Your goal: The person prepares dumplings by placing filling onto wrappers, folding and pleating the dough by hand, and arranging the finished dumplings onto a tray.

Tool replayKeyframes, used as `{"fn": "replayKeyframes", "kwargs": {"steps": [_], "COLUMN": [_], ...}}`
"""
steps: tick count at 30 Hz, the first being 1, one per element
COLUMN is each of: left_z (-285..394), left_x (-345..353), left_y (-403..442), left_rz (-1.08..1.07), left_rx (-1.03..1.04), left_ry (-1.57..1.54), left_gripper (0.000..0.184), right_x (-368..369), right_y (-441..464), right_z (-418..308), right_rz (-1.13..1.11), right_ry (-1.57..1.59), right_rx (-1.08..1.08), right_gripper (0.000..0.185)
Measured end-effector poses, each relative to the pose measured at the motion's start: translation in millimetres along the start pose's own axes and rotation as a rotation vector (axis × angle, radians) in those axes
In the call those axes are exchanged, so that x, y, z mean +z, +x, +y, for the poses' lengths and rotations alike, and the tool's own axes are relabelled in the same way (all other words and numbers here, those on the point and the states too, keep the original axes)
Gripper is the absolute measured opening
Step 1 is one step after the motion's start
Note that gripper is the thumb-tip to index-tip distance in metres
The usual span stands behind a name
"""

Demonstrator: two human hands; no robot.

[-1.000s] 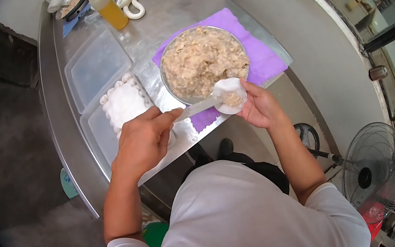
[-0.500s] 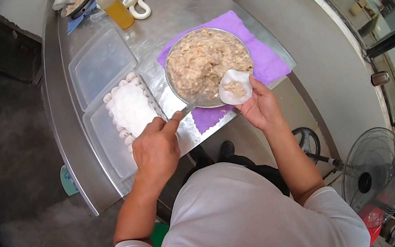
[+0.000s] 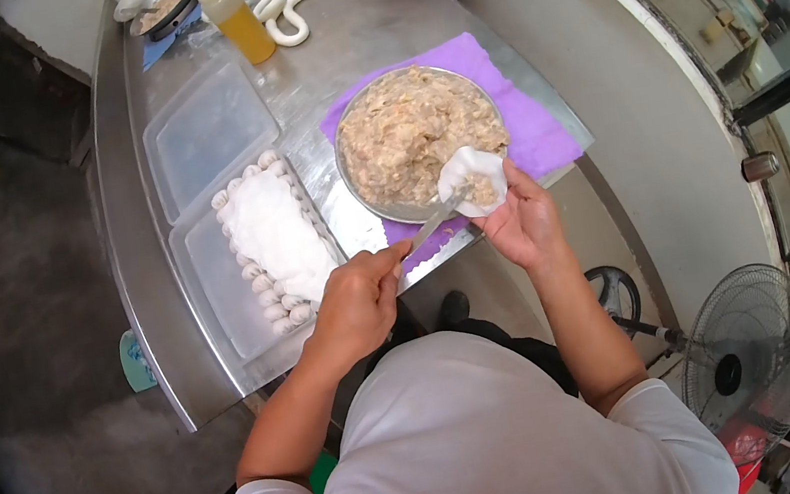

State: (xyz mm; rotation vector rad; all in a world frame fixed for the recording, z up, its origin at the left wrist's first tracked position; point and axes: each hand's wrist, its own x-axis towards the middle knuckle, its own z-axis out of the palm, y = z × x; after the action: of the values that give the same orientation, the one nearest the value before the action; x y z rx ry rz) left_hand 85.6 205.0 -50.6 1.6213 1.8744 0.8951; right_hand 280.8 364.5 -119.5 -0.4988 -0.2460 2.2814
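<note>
My left hand (image 3: 358, 301) is closed round the handle of a flat metal spatula (image 3: 433, 225). The blade's tip reaches into a round white dough wrapper (image 3: 457, 170), touching the pale minced filling (image 3: 481, 191) there. My right hand (image 3: 524, 218) cups this wrapper from the right, fingers beneath and thumb at its edge. It is above the lower right rim of a round metal pan heaped with minced filling (image 3: 414, 128). Left of the pan, a clear plastic tray (image 3: 212, 298) holds rows of pleated dumplings (image 3: 273, 299), partly covered by a white sheet (image 3: 273, 229).
A purple cloth (image 3: 527, 122) lies under the pan on the steel table (image 3: 363, 19). Beyond are an empty clear tray (image 3: 210, 137), a squeeze bottle of yellow liquid (image 3: 243, 28), dough ropes (image 3: 287, 19) and a bowl (image 3: 165, 8). A fan (image 3: 747, 364) stands at right.
My left hand has moved right with the spatula, whose tip has gone from the pan's near edge into the wrapper. The wrapper's edge is now more folded up around the filling.
</note>
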Motion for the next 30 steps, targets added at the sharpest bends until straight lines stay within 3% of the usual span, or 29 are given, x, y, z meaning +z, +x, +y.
{"fn": "replayKeyframes", "kwargs": {"steps": [2,5,8,10,13,18,20,21,26,28,29,30], "left_z": [5,16,17,12,-17,-6,-1,13,-3,-5,-6,-5], "left_x": [-8,-12,-20,-24,-5,19,23,16,17,8,5,2], "left_y": [0,4,7,17,30,51,50,53,46,37,31,26], "left_rz": [-0.007,0.01,0.001,-0.021,-0.186,-0.055,-0.052,-0.166,-0.073,-0.033,-0.029,-0.03], "left_rx": [-0.038,0.041,0.072,0.052,-0.129,-0.094,-0.413,-0.618,-0.603,-0.633,-0.643,-0.652], "left_ry": [-0.047,0.121,0.202,0.216,0.455,0.504,-0.786,-1.224,-1.32,-1.35,-1.392,-1.434], "left_gripper": [0.03,0.034,0.038,0.04,0.044,0.032,0.038,0.039,0.029,0.027,0.027,0.028], "right_x": [-2,0,1,-5,-1,26,29,30,28,28,30,33], "right_y": [-2,-4,-5,-6,-12,-21,-27,-26,-34,-41,-44,-48], "right_z": [-2,-4,-5,-11,-16,-10,2,8,23,22,21,19], "right_rz": [0.003,-0.007,0.03,0.076,0.058,-0.012,0.001,-0.009,-0.129,-0.315,-0.321,-0.331], "right_ry": [0.011,0.008,-0.097,-0.339,-0.303,-0.113,-0.104,-0.249,-0.677,-0.977,-0.971,-1.183], "right_rx": [-0.009,0.023,0.024,-0.022,0.044,0.203,0.237,0.187,-0.017,-0.196,-0.178,-0.257], "right_gripper": [0.051,0.05,0.049,0.048,0.045,0.045,0.047,0.048,0.049,0.049,0.049,0.05]}}
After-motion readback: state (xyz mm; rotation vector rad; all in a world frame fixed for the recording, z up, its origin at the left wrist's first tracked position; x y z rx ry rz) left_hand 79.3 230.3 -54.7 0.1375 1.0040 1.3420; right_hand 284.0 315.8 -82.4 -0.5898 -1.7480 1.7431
